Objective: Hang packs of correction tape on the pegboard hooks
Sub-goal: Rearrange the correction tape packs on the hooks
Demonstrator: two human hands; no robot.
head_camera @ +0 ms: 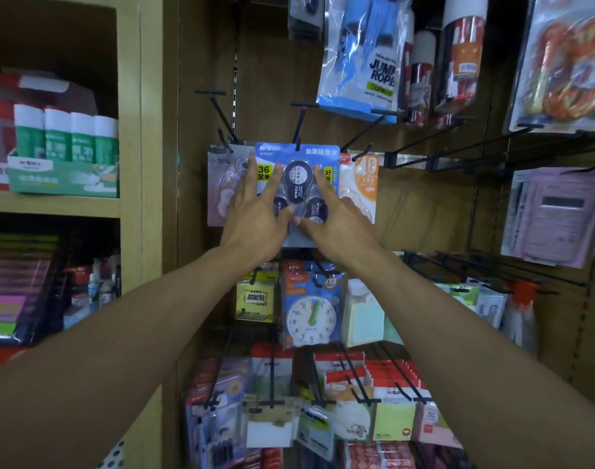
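Pressing flat against the blue card pack of three dark correction tapes (298,177), the left hand (255,214) and right hand (336,221) spread their fingers wide, neither grip closed. The pack's top hole sits at a black wire hook (301,125).

blue correction tape pack (298,154) lower half hidden by hands, jump rope bag (364,55) cut off at top

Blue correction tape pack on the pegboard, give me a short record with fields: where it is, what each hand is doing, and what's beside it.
item: blue correction tape pack, three dark dispensers showing
position: hung on a black hook
left hand: flat on the pack's left side, fingers spread
right hand: flat on the pack's right side
left neighbour: pale purple pack
right neighbour: orange and white pack
below: toy clock pack
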